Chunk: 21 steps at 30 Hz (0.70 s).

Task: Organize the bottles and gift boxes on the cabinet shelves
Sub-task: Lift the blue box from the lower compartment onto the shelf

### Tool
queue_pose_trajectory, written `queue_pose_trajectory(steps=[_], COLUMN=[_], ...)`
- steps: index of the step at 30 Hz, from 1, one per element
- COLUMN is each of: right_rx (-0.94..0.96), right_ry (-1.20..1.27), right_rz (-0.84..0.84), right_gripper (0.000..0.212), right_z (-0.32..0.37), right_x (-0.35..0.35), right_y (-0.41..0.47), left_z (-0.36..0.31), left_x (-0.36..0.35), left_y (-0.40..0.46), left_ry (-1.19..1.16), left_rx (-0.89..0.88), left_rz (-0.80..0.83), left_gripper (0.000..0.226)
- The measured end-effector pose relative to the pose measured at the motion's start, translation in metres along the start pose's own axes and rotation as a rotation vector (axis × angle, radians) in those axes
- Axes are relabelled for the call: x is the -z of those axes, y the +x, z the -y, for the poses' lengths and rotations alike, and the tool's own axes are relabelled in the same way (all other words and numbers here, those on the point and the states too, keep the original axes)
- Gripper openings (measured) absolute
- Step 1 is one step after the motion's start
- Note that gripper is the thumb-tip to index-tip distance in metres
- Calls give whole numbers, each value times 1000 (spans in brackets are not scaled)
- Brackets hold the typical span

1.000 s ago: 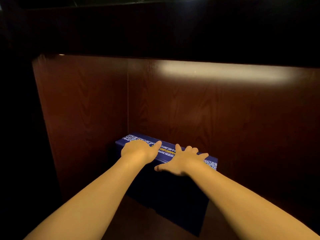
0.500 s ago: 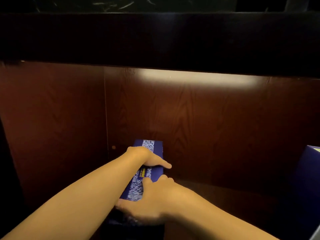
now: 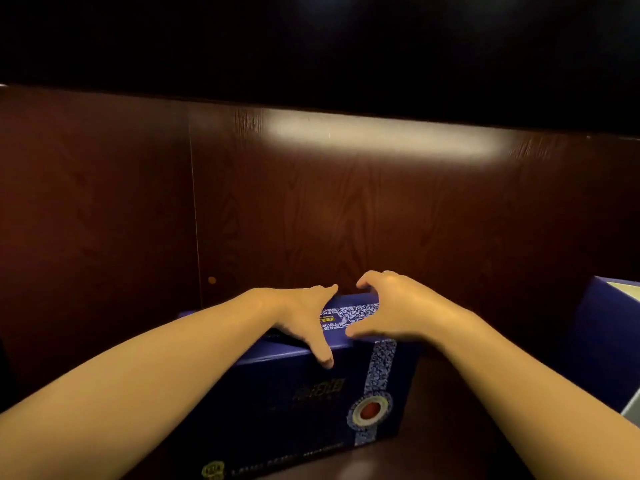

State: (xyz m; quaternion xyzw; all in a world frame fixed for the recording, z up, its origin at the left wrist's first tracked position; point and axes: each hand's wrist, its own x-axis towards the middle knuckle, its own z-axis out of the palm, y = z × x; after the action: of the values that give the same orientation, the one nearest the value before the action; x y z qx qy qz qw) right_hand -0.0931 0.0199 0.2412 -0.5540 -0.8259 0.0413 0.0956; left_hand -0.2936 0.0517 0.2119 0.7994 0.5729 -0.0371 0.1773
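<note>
Head camera view, looking forward and down into a dark wooden cabinet compartment (image 3: 381,220). Two bare forearms are reaching in from the bottom corners and meeting at the middle. Both hands are lying on the top of a dark blue gift box (image 3: 311,403), which is standing on the shelf floor with its long printed face toward the viewer.

Left hand (image 3: 304,317) is lying across the box top, thumb pointing toward the back panel and one finger hooking down over the front top edge. Right hand (image 3: 391,310) is arching over the far right part of the box top, fingers curling toward the rear edge and thumb lying near the front edge. Neither hand is wrapping around the box; both are spread and pressing on it.

A patterned white-and-blue band is running over the box top and down its front to a round emblem with a red centre. Lettering on the box is too blurred to read. A second blue box (image 3: 602,344) is showing at the right edge, cut off by the frame. Everything above the compartment is black.
</note>
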Motion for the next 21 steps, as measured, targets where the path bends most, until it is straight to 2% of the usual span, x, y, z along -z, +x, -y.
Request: queue_pose_trajectory(steps=[4, 8, 11, 14, 21], right_rx=[4, 88, 193, 240, 134], right_ry=[38, 144, 119, 121, 164], right_rz=[149, 243, 217, 150, 89], right_gripper=[113, 113, 105, 103, 112], right_z=[-18, -15, -5, -3, 1], right_x=[-8, -26, -41, -54, -64], right_y=[18, 26, 30, 33, 30], left_z=[9, 37, 56, 58, 64], left_x=[-10, -33, -43, -47, -41], left_y=[-23, -54, -70, -72, -65], left_ry=[94, 117, 97, 131, 123], left_rx=[45, 191, 268, 257, 203], left_rz=[-143, -231, -282, -345, -370], left_gripper=[143, 146, 147, 145, 142])
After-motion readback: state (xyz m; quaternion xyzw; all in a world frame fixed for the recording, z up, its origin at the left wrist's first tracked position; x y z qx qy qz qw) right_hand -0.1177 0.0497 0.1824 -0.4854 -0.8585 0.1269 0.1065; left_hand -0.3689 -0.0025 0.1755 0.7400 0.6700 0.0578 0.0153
